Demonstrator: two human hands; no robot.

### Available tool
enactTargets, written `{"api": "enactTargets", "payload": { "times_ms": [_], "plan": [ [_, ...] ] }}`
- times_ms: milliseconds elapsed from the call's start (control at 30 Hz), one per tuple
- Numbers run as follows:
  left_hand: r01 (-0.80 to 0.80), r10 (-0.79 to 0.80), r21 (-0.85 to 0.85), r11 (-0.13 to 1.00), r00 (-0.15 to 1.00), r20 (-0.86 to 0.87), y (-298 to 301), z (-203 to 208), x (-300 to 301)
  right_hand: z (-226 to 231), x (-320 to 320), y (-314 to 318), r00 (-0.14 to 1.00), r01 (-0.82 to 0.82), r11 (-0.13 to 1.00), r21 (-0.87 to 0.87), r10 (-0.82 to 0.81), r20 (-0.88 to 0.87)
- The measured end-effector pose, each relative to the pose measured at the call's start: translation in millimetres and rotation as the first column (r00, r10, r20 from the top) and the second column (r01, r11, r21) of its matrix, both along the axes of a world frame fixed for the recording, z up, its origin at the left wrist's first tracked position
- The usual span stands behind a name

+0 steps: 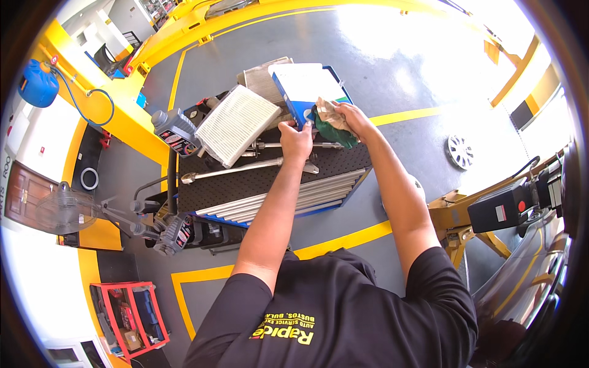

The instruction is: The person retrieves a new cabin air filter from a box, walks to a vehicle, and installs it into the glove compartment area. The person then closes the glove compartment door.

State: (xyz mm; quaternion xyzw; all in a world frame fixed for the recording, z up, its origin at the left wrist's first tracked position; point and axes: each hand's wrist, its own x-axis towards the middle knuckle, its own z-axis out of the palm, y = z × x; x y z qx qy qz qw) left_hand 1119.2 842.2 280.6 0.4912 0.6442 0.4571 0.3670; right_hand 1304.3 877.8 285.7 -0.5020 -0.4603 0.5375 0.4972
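Observation:
My left hand (296, 144) is closed on the near corner of a flat blue and white box (310, 86), which it holds tilted over the tool cart. In my right hand (356, 121) is a bunched green and beige cloth (334, 126), pressed close to the box's near edge. A white pleated air filter (238, 126) leans left of the box. Behind it lies a greyer, dirtier-looking filter (264, 80). Below my left hand, a long-handled ratchet wrench (236, 168) and a metal bar tool (328, 146) rest on the black perforated cart top (215, 189).
Grey bottles (175, 132) stand at the cart's left side, with more lower down. A pedestal fan (67, 211) and red shelf (129, 319) are at left. A wheel cover (459, 151) lies on the floor at right, near a yellow lift arm (457, 211).

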Motion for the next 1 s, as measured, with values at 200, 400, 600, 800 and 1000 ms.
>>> {"api": "enactTargets", "payload": {
  "times_ms": [200, 400, 600, 800, 1000],
  "plan": [
    [0.076, -0.073, 0.003, 0.997, 0.966, -0.247, -31, 6, -40, 10, 40, -46, 0.803, 0.004, 0.989, -0.147, -0.091, -0.589],
    [0.233, -0.030, 0.161, 0.959, 0.649, -0.760, -61, 49, -42, -2, 42, -94, 0.585, 0.087, 0.993, -0.073, -0.111, -0.803],
    [0.611, 0.277, 0.274, 0.743, 0.092, -0.956, -47, 60, 12, 40, -71, -133, 0.892, 0.261, 0.946, -0.192, -0.312, -0.327],
    [0.693, -0.014, -0.051, 0.719, -0.059, -0.998, -65, 108, 24, 73, -63, -97, 0.946, 0.312, 0.945, 0.096, -0.299, -0.128],
    [0.660, -0.893, 0.615, 0.431, 0.409, 0.188, -73, 148, -5, 113, -18, -126, 0.695, 0.033, 0.999, 0.037, 0.003, -0.719]
  ]
}}
